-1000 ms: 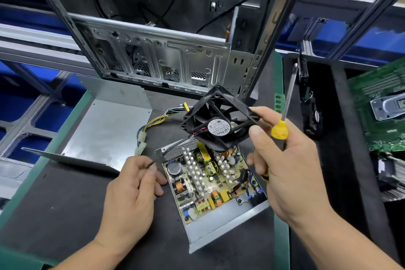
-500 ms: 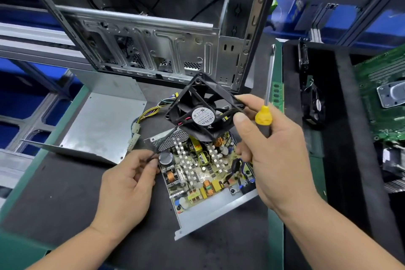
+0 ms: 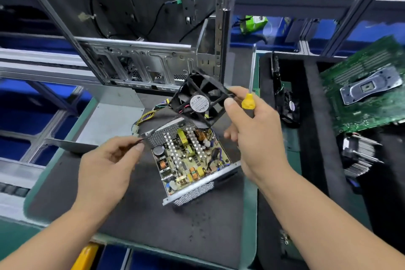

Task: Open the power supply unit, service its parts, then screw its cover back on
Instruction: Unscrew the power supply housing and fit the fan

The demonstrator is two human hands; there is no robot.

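Observation:
The open power supply unit (image 3: 190, 160) lies on the dark mat, its circuit board with heatsinks and coils exposed. My right hand (image 3: 256, 129) holds a black cooling fan (image 3: 200, 99) tilted above the unit's far end, pinching its corner, and also grips a yellow-handled screwdriver (image 3: 248, 101) whose shaft points up. My left hand (image 3: 109, 166) pinches a thin dark wire at the unit's near-left corner by the mesh wall. The unit's metal cover (image 3: 109, 123) lies to the left, apart from the unit.
An empty computer case frame (image 3: 142, 59) stands behind the unit. A black tray on the right holds a green motherboard (image 3: 361, 92), a heatsink (image 3: 359, 155) and another small fan (image 3: 290, 107). Yellow and black cables (image 3: 151, 114) trail from the unit.
My right hand has lifted the fan and screwdriver slightly up and to the right of the unit. My left hand keeps pinching the wire at the corner.

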